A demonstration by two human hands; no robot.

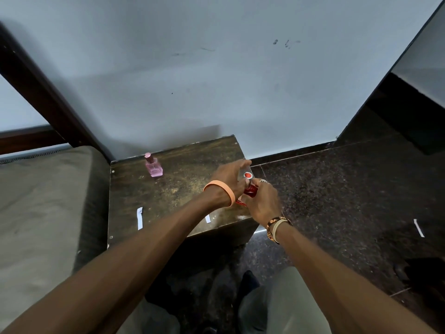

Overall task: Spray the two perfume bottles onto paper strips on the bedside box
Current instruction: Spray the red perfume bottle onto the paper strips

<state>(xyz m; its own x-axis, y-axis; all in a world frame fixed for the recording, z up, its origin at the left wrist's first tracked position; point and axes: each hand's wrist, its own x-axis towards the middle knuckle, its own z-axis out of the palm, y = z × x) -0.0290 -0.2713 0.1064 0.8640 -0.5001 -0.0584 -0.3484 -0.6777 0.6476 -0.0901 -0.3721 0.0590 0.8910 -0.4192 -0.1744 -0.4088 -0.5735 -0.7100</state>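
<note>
My right hand (263,203) grips a red perfume bottle (251,190) above the right edge of the dark bedside box (173,189). My left hand (230,180), with an orange wristband, is wrapped around the bottle's clear cap (247,175), which has a red disc on top. A pink perfume bottle (153,166) stands upright at the back left of the box. One white paper strip (139,218) lies near the box's front left. A second strip (207,218) shows partly from under my left forearm near the front edge.
A bed with a grey mattress (43,213) and a dark wooden frame touches the box on the left. The wall is right behind the box. Dark speckled floor (337,201) spreads to the right, with another white paper strip (418,228) lying on it. My knees are below.
</note>
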